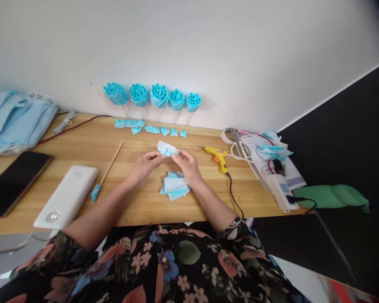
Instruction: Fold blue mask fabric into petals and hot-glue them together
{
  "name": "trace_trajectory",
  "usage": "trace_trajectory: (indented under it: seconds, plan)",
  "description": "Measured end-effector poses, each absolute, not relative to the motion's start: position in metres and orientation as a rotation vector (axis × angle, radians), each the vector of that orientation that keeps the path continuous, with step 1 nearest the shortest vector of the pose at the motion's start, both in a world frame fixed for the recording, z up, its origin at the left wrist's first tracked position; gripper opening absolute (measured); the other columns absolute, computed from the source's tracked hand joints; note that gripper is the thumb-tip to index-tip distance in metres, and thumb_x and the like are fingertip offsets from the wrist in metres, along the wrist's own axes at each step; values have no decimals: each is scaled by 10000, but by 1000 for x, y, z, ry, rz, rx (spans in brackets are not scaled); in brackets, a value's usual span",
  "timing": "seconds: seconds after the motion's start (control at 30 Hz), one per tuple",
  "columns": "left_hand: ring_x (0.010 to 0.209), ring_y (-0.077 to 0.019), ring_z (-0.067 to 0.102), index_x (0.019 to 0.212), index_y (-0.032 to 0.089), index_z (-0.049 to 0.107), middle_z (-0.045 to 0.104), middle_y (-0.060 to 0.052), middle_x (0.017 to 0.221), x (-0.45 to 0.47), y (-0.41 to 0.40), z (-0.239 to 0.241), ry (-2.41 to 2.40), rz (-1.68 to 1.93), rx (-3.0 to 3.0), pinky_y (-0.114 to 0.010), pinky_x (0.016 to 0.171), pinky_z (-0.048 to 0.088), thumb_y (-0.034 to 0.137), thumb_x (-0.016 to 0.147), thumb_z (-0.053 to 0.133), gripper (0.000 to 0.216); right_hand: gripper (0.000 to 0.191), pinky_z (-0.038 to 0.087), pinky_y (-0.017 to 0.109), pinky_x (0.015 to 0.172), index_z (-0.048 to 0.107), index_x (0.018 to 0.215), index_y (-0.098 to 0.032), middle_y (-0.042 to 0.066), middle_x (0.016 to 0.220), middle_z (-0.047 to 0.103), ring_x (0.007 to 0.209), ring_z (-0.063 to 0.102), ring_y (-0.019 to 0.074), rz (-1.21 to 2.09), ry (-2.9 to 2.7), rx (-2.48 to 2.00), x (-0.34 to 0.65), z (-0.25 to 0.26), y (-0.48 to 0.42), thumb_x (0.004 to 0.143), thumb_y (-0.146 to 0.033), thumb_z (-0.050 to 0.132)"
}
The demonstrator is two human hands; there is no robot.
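Observation:
Between my left hand and my right hand is a small blue-and-white piece of mask fabric, pinched by the fingers of both. Its white side shows along the top and it looks partly folded. Just below my hands lies a pile of cut fabric pieces. A wooden stick with a blue folded tip rests to the left of my left hand. Beyond my hands, several folded blue pieces lie in a row on the table.
Several blue fabric flowers on sticks lean against the wall. A yellow glue gun, scissors and a power strip are on the right. A white power bank, a phone and stacked masks occupy the left.

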State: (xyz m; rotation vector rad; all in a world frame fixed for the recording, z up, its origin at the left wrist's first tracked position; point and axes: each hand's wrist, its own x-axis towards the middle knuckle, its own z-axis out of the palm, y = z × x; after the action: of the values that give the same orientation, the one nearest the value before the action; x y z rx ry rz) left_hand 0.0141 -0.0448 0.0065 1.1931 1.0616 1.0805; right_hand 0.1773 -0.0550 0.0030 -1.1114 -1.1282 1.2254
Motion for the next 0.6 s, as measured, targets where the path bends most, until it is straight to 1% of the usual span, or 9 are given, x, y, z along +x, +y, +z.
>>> trace_trajectory:
  seconds: [0.13,0.2,0.33,0.4,0.47,0.6]
  plan:
    - [585,-109,412,578,173,576,498,20,587,15,-45,8,1064,1061,1205,-256,589,335,479,675,742,361,268,502,329,901,726,809,-220,10,953,754,945,667,206,1176,-1106,-1149,177,5,-56,699,-463,749]
    - [587,-110,413,572,174,570,492,21,582,15,-45,9,1072,1067,1202,-257,593,338,480,674,739,364,280,503,329,903,727,838,-221,10,960,753,950,666,206,1183,-1114,-1144,177,6,-56,699,-463,748]
    - [580,-107,408,570,175,575,485,27,573,14,-45,8,1076,1074,1183,-251,583,337,476,662,755,362,375,505,313,901,717,1003,-238,10,1023,746,985,663,199,1252,-1157,-1097,177,5,-56,704,-461,752]
    - [575,-103,405,582,173,589,491,29,575,14,-45,8,1066,1057,1185,-247,572,330,488,650,768,369,409,507,303,895,706,1047,-240,12,1044,742,980,663,190,1279,-1168,-1072,177,3,-55,705,-458,757]
    - [576,-101,412,600,170,607,511,27,587,14,-46,8,1058,1041,1196,-244,570,331,503,642,775,376,411,509,298,882,699,1049,-232,11,1018,743,946,665,181,1298,-1164,-1056,176,2,-55,705,-449,761]
    - [607,-110,472,649,167,659,586,15,639,15,-47,8,1034,1014,1222,-244,603,374,510,635,789,367,362,501,301,878,698,993,-225,2,951,737,901,659,173,1306,-1170,-1056,176,4,-56,703,-431,763]
